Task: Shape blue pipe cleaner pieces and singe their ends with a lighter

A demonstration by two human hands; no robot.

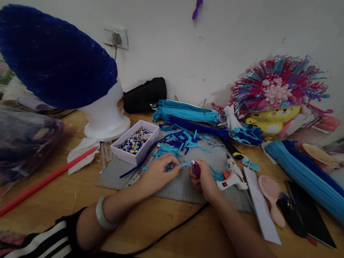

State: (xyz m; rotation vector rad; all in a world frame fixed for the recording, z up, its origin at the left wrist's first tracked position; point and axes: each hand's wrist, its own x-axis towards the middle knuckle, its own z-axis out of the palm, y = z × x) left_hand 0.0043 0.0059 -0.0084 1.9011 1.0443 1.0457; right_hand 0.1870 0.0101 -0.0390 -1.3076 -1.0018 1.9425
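Farthest to the left of the left hand, a bundle in clear plastic [21,139] lay on the table [71,192]. Beyond it, a broad deep-blue headpiece [51,56] sat tilted on a white head form [104,116]. A red stick [45,183] lay aslant to the left of the left hand, its upper end on a crumpled white sheet [81,155]. Nearer that hand, just beyond it and to its left, stood a white box [123,155] holding mixed beads [136,141]. Under both hands spread a grey mat [174,193], with short blue cuttings [186,140] strewn beyond the left hand.

The left hand [160,172] pinched one end of a light-blue strip [186,163] between thumb and forefinger. The strip ran across the gap between the hands, its free end close to the right hand. The right hand [206,181] was closed around a small purple object [196,170], mostly covered by its fingers.

Just right of the right hand lay a white glue gun [233,176]; farther right came a long white strip [262,206], a pink hairbrush [271,191] and, well apart from the hand, a long blue bundle [310,179].
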